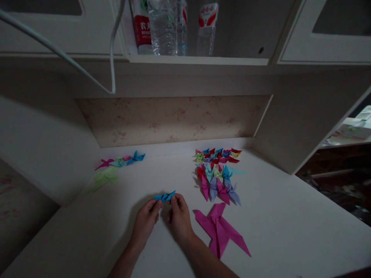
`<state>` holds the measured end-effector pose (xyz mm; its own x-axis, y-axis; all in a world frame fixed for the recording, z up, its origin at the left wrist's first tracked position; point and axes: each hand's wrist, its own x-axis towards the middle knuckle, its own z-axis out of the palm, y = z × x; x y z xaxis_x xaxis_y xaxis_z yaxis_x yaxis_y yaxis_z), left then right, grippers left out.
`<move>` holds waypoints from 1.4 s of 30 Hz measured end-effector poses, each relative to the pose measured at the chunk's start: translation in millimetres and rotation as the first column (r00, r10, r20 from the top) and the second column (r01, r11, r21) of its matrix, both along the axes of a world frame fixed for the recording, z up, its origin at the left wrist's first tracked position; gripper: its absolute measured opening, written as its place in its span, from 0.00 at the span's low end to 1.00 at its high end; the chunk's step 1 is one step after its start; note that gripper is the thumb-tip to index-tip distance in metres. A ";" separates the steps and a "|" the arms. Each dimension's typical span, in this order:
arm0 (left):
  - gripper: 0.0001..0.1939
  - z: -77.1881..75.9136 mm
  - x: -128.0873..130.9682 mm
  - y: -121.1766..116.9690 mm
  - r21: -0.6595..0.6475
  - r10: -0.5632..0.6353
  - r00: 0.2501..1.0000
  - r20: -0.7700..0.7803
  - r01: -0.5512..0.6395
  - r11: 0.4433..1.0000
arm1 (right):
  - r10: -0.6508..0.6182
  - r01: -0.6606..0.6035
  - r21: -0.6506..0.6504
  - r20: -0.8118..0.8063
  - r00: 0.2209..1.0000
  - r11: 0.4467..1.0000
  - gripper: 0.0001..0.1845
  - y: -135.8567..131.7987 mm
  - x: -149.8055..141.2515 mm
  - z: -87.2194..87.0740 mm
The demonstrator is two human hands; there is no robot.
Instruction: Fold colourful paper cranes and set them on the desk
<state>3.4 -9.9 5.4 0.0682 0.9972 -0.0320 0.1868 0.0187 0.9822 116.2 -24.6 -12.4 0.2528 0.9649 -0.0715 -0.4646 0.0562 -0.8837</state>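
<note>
Here, grasping a small blue folded paper by its ends with the fingers of left hand and right hand, over the white surface, in from its back edge, near a large pink shape; apparently handling folds, calling for light, even pressure.

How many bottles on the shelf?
4. On the shelf, left to right: red-labelled bottle, wide clear bottle, slim bottle close beside it, then a red-and-white-labelled bottle standing apart. More may be hidden behind.
</note>
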 end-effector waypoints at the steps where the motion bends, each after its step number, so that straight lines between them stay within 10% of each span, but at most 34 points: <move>1: 0.22 0.3 0.4 -0.5 0.001 0.008 1.000 -0.004 -0.008 1.000 | 0.001 -0.001 -0.004 -0.002 1.000 1.000 0.22 -0.5 0.1 1.1; 42: 0.20 -4.8 -3.0 0.1 0.040 0.061 0.997 0.038 -0.062 0.997 | 0.074 -0.076 0.037 0.049 0.996 0.996 0.20 -1.2 1.1 -3.2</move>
<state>0.5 -9.8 0.6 0.0073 0.9999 0.0105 0.1505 -0.0115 0.9885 117.3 -25.8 -15.7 0.1822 0.9830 -0.0231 -0.4266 0.0578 -0.9026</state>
